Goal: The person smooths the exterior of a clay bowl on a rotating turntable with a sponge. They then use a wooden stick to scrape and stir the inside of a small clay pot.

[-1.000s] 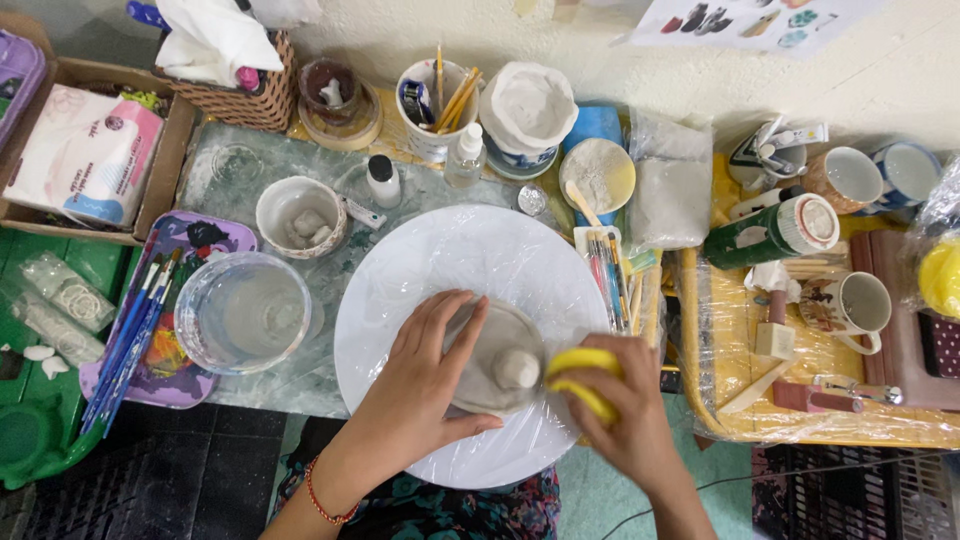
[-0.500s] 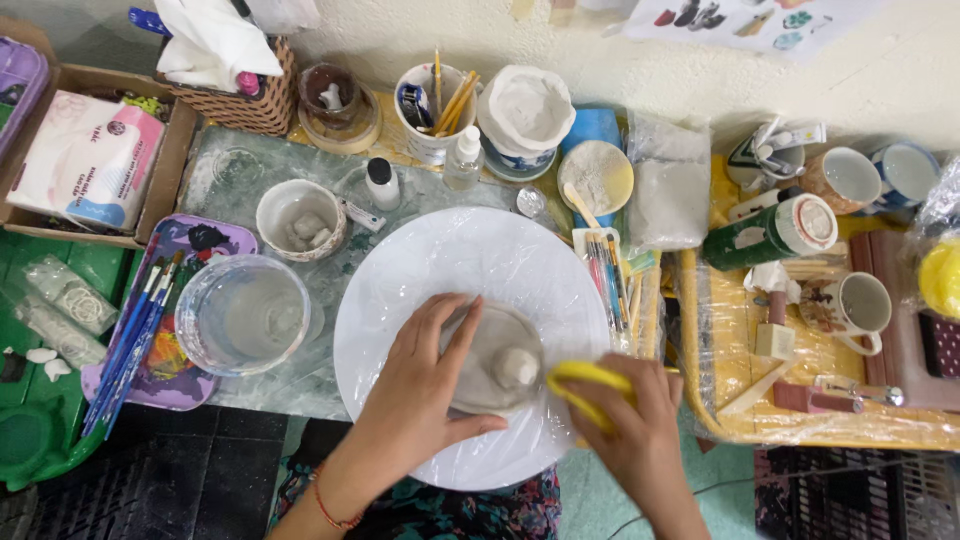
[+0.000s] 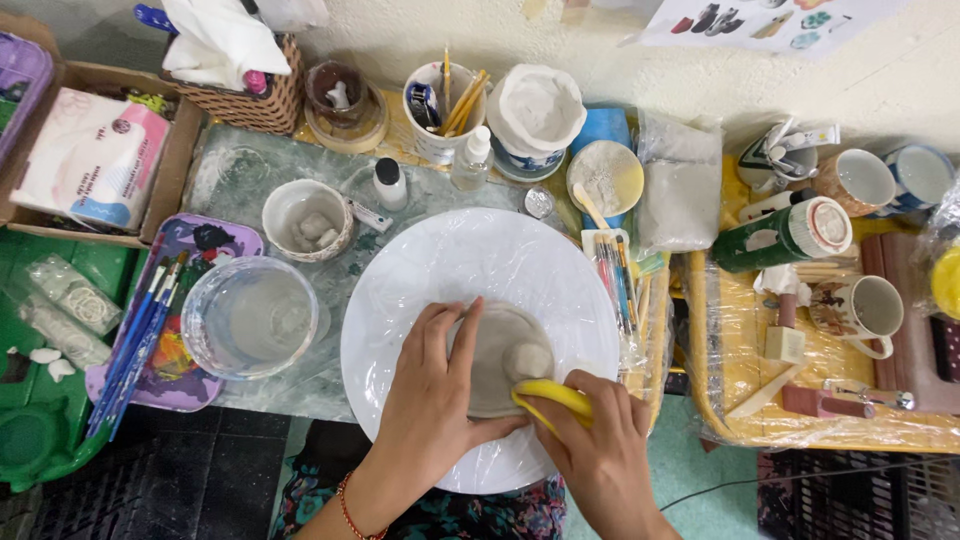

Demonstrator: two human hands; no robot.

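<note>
Left hand [image 3: 435, 390] lies spread over the grey clay piece [image 3: 500, 355], fingers cupping its left flank and steadying it. Right hand [image 3: 590, 450] grips a yellow sponge [image 3: 553, 397], pressed against the piece's lower right edge, beside a small raised knob. The clay piece sits near the front of the round white turntable [image 3: 470, 260], which is wrapped in clear film, close to the person's body. Judgement: light, even sponge strokes with the left palm bracing should keep the wall from distorting. The piece looks roughly round and dome-like, with no clear long axis; whether its opening faces up or down cannot be told. Clear water bowl [image 3: 250, 315] stands left of the turntable.
</note>
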